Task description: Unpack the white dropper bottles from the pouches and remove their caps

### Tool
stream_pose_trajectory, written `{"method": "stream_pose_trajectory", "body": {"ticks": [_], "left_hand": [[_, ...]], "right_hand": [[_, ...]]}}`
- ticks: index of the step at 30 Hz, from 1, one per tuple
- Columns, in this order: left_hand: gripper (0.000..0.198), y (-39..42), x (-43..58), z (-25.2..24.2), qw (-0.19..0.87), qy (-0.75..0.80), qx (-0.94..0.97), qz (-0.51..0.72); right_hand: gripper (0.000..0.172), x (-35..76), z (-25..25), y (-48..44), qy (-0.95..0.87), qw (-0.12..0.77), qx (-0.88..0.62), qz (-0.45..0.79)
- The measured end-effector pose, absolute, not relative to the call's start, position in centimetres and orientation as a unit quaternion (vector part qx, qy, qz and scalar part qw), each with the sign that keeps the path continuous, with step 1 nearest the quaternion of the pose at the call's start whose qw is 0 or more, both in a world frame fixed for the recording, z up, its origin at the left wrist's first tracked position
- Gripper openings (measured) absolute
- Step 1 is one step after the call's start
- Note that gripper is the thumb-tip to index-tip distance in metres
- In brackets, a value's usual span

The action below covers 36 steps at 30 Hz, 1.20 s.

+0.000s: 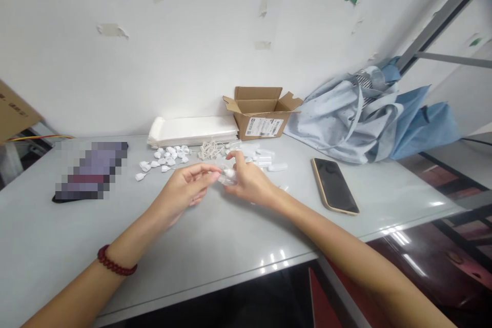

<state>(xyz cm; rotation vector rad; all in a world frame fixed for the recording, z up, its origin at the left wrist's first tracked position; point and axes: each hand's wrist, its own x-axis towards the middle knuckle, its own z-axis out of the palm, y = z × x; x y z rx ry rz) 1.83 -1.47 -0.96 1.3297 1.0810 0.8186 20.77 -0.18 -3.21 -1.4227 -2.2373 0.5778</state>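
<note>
My left hand (186,187) pinches the near end of a small clear plastic piece with a white part (227,177), its thumb and forefinger pressed together. From the other side, my right hand (249,179) curls its fingers around the same piece. The piece looks like a small bottle or tube, but fingers cover much of it. Several white caps with thin stems (169,155) lie loose beyond my left hand. Just past my right hand are several clear plastic tubes (265,160). A tangle of off-white string or rubber bands (211,150) lies between the two groups.
An open cardboard box (265,125) stands against the wall beside a stack of white sheets or sleeves (194,130). A phone (336,185) lies at right, near a light-blue cloth bag (346,113). A pixelated dark-edged object (94,170) rests on the left of the table (215,266).
</note>
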Motion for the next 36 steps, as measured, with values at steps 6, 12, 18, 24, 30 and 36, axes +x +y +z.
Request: {"method": "stream_pose_trajectory", "body": {"ticks": [6, 12, 18, 24, 30, 36], "left_hand": [[0.029, -2.0, 2.6, -1.7, 0.38, 0.492, 0.713, 0.324], [0.027, -2.0, 2.0, -1.5, 0.325, 0.48, 0.761, 0.292], [0.026, -2.1, 1.7, -1.6, 0.303, 0.463, 0.782, 0.287], [0.022, -2.5, 2.2, -2.2, 0.319, 0.466, 0.771, 0.293], [0.035, -3.2, 3.1, -2.8, 0.453, 0.461, 0.698, 0.309], [0.032, -2.7, 3.1, -2.5, 0.438, 0.469, 0.701, 0.31]], "right_hand": [[0.057, 20.2, -3.1, -0.9, -0.826, 0.184, -0.501, 0.181], [0.053, 19.9, -2.8, -1.3, -0.824, 0.178, -0.519, 0.145], [0.032, 20.1, -2.7, -0.9, -0.823, 0.142, -0.534, 0.131], [0.032, 20.2, -3.2, -1.0, -0.83, 0.116, -0.54, 0.07], [0.028, 20.1, -3.1, -0.8, -0.823, 0.108, -0.557, 0.021], [0.026, 20.3, -2.5, -0.5, -0.83, 0.109, -0.547, -0.005]]}}
